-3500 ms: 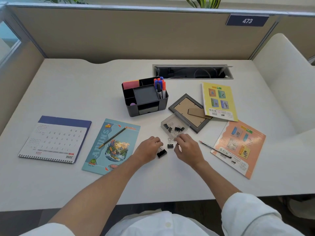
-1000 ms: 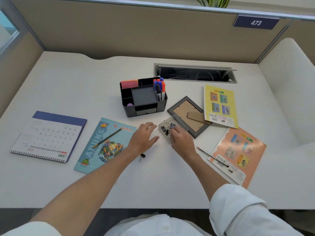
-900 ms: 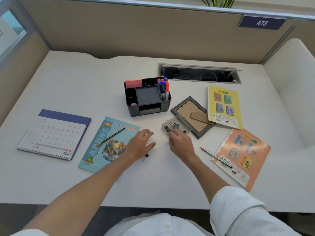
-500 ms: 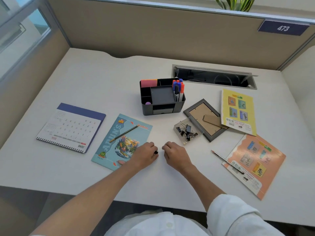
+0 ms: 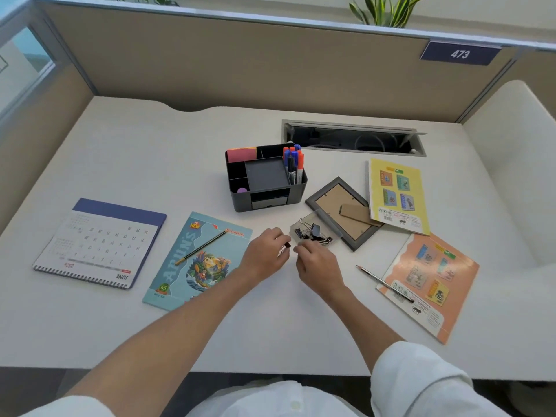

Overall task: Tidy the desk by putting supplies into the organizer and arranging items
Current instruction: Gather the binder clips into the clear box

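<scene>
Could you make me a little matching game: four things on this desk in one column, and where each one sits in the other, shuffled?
Things:
1. green-striped pencil
2. silver pencil
3. markers
4. binder clips

Places:
A. standing in the black organizer
B. lying on the blue notebook
C. piled in the clear box
D. lying partly on the orange booklet

Pairs: 1-B, 2-D, 3-A, 4-C
</scene>
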A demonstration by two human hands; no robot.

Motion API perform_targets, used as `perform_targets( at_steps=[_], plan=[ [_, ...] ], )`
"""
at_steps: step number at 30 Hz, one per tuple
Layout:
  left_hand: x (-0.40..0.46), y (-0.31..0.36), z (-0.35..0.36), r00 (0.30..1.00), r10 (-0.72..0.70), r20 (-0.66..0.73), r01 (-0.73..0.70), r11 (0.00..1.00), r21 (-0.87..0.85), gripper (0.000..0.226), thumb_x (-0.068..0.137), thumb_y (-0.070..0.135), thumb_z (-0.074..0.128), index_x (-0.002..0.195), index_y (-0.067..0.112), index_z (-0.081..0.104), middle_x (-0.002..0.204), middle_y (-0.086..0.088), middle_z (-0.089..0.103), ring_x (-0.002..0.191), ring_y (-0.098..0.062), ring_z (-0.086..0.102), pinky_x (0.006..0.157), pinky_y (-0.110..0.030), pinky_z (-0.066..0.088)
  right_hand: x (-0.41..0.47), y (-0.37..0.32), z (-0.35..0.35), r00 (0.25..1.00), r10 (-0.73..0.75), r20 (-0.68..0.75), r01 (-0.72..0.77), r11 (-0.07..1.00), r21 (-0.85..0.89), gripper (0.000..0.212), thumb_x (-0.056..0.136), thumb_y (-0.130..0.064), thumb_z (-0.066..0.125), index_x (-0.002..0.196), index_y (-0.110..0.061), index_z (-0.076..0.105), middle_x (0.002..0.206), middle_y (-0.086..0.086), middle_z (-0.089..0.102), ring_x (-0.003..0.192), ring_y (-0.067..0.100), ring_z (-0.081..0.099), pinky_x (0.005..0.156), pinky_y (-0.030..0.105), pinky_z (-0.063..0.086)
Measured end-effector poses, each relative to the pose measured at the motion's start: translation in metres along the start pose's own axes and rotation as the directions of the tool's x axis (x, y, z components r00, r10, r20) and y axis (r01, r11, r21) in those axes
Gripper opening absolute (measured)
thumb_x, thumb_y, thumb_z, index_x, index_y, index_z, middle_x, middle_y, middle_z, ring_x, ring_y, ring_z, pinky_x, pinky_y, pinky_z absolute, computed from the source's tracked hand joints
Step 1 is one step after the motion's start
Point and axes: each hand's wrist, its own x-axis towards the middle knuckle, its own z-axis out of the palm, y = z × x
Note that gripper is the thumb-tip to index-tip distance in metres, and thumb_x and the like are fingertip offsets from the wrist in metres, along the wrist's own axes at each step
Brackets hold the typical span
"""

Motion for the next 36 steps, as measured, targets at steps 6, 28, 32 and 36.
perform_targets(
  at_steps=[6,28,32,36],
  plan=[
    [0.047,0.027,0.003,0.998,0.06,0.002,-0.06,0.998,-0.024,0.025,0.085,0.018,0.06,0.109,0.012,0.065,0.103,-0.004,0.064,0.095,-0.026,0.057,0.067,-0.037,0.053,0.022,0.036,-0.022,0.986,0.164,0.014,-0.162,0.985,-0.063,0.028,0.071,-0.004,0.064,0.099,-0.006,0.067,0.106,0.011,0.066,0.101,0.031,0.06,0.083,0.042,0.053],
    [0.05,0.027,0.027,0.96,-0.261,0.095,0.27,0.958,-0.095,0.045,0.093,0.035,0.054,0.132,0.013,0.052,0.142,0.001,0.046,0.13,-0.019,0.04,0.101,-0.033,0.038,0.042,0.063,-0.016,0.822,0.542,0.176,-0.552,0.834,0.011,0.023,0.086,-0.01,0.049,0.103,-0.007,0.065,0.092,0.009,0.067,0.085,0.031,0.061,0.068,0.033,0.044],
    [0.042,0.025,0.025,0.943,-0.216,0.255,0.232,0.972,-0.036,0.095,0.07,0.06,0.07,0.145,0.017,0.03,0.149,0.002,0.033,0.136,-0.019,0.03,0.106,-0.036,0.035,0.043,0.057,-0.014,0.771,0.602,0.207,-0.627,0.775,0.083,0.026,0.082,-0.013,0.053,0.103,-0.01,0.069,0.097,0.008,0.071,0.092,0.028,0.063,0.076,0.034,0.049],
    [0.041,0.02,0.019,0.937,-0.21,0.278,0.222,0.975,-0.015,0.101,0.065,0.05,0.077,0.146,0.019,0.025,0.146,0.001,0.034,0.133,-0.021,0.029,0.101,-0.037,0.04,0.041,0.051,-0.014,0.721,0.64,0.266,-0.69,0.698,0.191,0.023,0.079,-0.019,0.057,0.098,-0.015,0.07,0.092,0.001,0.072,0.089,0.023,0.064,0.077,0.032,0.05]
  ],
)
